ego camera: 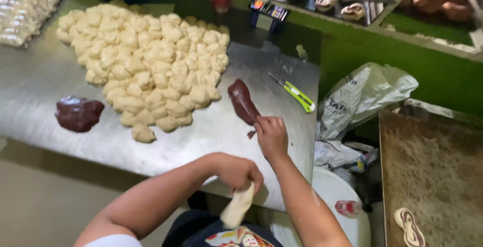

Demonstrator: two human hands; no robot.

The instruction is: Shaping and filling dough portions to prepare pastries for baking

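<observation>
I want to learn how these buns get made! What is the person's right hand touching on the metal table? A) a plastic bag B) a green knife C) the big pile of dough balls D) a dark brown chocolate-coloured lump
D: the right hand rests on the end of the long dark brown lump on the metal table, while the green knife lies apart from it.

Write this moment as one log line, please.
left hand: holds pale dough strip | right hand: pinches brown dough roll | steel table: heap of dough pieces
</observation>
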